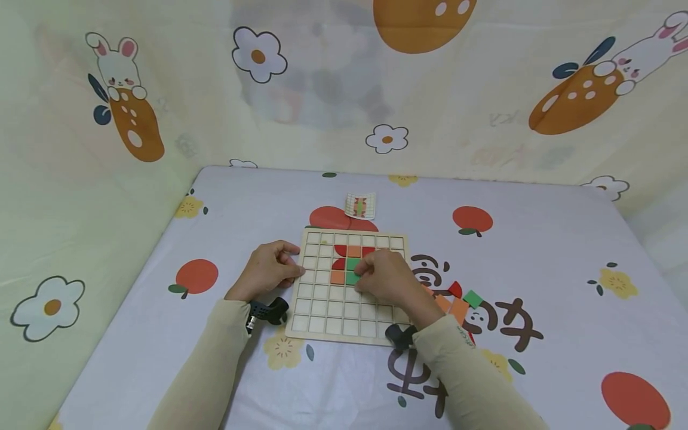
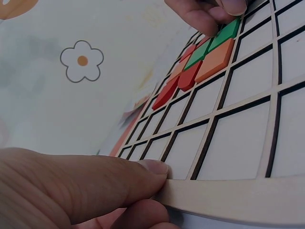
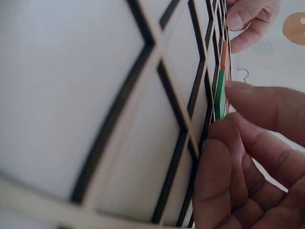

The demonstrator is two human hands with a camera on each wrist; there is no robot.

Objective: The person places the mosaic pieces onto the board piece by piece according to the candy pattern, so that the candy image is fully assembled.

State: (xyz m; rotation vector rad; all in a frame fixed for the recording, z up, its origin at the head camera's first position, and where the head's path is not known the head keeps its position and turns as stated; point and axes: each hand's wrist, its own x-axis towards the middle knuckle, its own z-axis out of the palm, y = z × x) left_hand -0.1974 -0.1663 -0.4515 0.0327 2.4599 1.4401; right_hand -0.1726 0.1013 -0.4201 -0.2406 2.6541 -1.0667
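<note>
I have the right hand [image 1: 383,278] over the middle of the board [image 1: 318,324], thumb and fingers bent close together with a narrow gap between them. Their tips are at the lower green tile [image 1: 351,279]; I cannot tell whether they pinch it or only touch it. With the left hand [image 1: 269,266] I grip the board's left edge, the thumb laid on the rim and the other fingers bent beneath.

The gridded board lies flat on the bench [image 1: 543,251]. Left of the lower green tile I see the near orange tile [image 1: 337,277]; one row farther off, a single red piece [image 1: 338,264] sits beside the upper green tile [image 1: 352,263]. Beyond those, the far orange tile [image 1: 354,251] lies between two other red pieces [image 1: 341,250].

Right of the board, partly behind the right sleeve [image 1: 467,370], are loose coloured pieces [image 1: 458,309]. A small patterned card [image 1: 360,206] lies just past the far edge.
</note>
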